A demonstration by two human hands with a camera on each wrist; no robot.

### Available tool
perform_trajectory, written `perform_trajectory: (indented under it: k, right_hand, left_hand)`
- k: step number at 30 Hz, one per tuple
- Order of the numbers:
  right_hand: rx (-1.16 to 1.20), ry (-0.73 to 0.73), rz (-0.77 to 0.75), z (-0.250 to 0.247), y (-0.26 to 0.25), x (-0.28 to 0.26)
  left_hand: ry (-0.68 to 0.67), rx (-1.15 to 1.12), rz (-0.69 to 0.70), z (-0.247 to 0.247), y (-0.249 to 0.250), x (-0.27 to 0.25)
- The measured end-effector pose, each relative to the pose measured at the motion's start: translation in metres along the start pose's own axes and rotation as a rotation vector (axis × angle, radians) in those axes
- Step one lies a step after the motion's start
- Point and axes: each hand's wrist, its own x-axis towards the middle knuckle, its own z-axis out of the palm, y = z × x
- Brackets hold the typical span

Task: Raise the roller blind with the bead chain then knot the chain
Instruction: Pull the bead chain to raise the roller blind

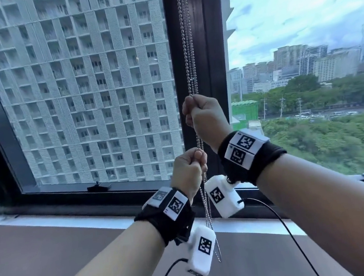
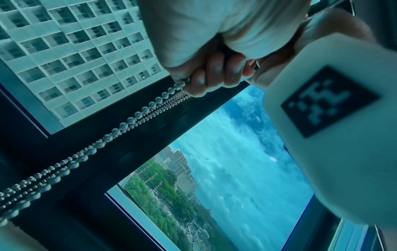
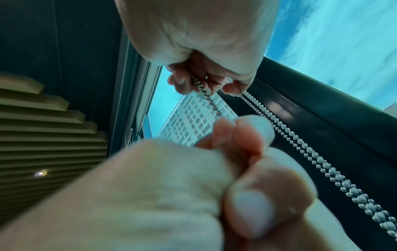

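Observation:
A silver bead chain (image 1: 187, 47) hangs in several strands in front of the dark window post, and its loop ends low at the sill. My right hand (image 1: 198, 113) grips the strands in a fist, higher up. Below it, my left hand (image 1: 190, 168) grips the same chain. In the left wrist view my left hand's fingers (image 2: 214, 76) curl round the chain (image 2: 120, 125). In the right wrist view a taut strand (image 3: 212, 105) runs from my right hand (image 3: 199, 81) to my left hand (image 3: 193, 178), and more strands (image 3: 300, 144) hang beside it. No blind shows over the glass.
The dark window post (image 1: 208, 45) stands right behind the chain. A white sill (image 1: 72, 219) and a brown surface (image 1: 53, 252) lie below. A black latch (image 1: 98, 187) sits on the lower frame. Black cables (image 1: 287, 228) trail from the wrist cameras. A slatted ceiling (image 3: 43, 127) is overhead.

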Motion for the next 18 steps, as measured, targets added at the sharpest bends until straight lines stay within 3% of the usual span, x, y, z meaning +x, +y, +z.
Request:
perform_trajectory:
  k: [11, 18]
  right_hand:
    - [0.006, 0.002, -0.024, 0.0, 0.007, -0.007]
    - [0.026, -0.009, 0.107, -0.001, 0.02, -0.024]
  left_hand:
    - [-0.086, -0.1, -0.088, -0.012, 0.011, -0.003]
    - [-0.004, -0.117, 0.001, -0.017, 0.018, 0.015]
